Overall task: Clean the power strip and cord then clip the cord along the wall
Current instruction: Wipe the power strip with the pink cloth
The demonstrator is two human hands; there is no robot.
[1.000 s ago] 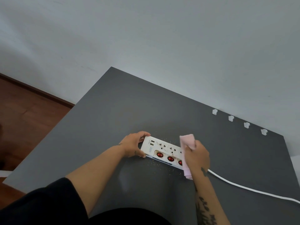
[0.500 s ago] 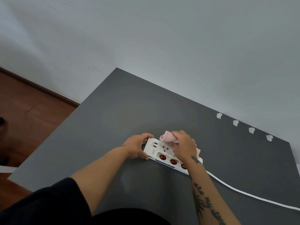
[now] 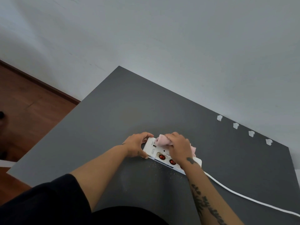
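A white power strip (image 3: 153,151) with red switches lies on the dark grey table (image 3: 113,114). My left hand (image 3: 137,144) grips its left end. My right hand (image 3: 178,147) presses a pink cloth (image 3: 162,141) onto the strip's top near the left end and hides most of the sockets. The white cord (image 3: 243,196) runs from the strip's right end to the lower right, out of frame. Several white cord clips (image 3: 219,118) sit in a row along the table's far edge by the wall.
Fine crumbs (image 3: 164,168) are scattered on the table in front of the strip. The grey wall (image 3: 162,46) rises right behind the table. Wooden floor (image 3: 24,111) lies to the left, beyond the table's left edge.
My right hand has swept the pink cloth leftward along the strip, from its right end to near its left end. My left hand has kept its hold on the left end.
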